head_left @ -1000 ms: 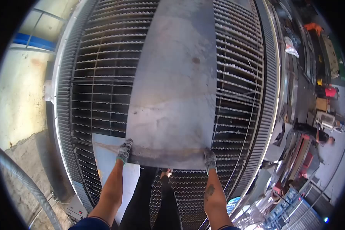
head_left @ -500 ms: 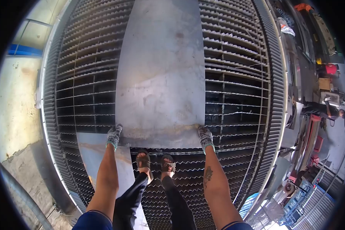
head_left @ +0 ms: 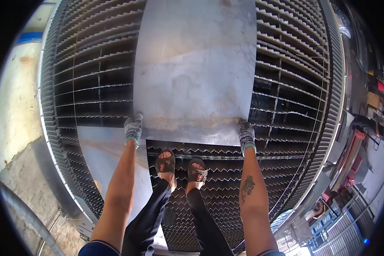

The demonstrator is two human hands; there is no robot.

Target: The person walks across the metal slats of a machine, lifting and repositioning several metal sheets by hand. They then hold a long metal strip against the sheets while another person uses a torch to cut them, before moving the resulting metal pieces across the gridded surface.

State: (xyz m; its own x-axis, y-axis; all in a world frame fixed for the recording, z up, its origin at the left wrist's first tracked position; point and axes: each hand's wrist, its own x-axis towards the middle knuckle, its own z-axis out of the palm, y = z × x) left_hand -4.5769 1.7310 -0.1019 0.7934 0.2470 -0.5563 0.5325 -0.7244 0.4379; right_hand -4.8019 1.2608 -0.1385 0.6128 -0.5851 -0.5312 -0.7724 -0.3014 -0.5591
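Note:
A long grey metal sheet with brownish stains lies over toothed bars in front of me. My left hand, in a speckled knit glove with a green cuff, is closed on its near left corner. My right hand, gloved the same way, grips the near right corner. The undersides of both grips are hidden. A second metal sheet, partly under my left arm, lies on the bars at left. My sandalled feet stand on the bars just behind the big sheet's near edge.
Rows of jagged slats with dark gaps surround the sheets. A raised ribbed rim borders the right side. A grey corrugated hose runs along the left floor. Machinery and a blue frame stand beyond the right rim.
The view has come nearer and tilted, so sheets, bars and feet look larger and sit higher. Both hands keep their hold on the sheet's corners; its near edge is slightly farther from my toes.

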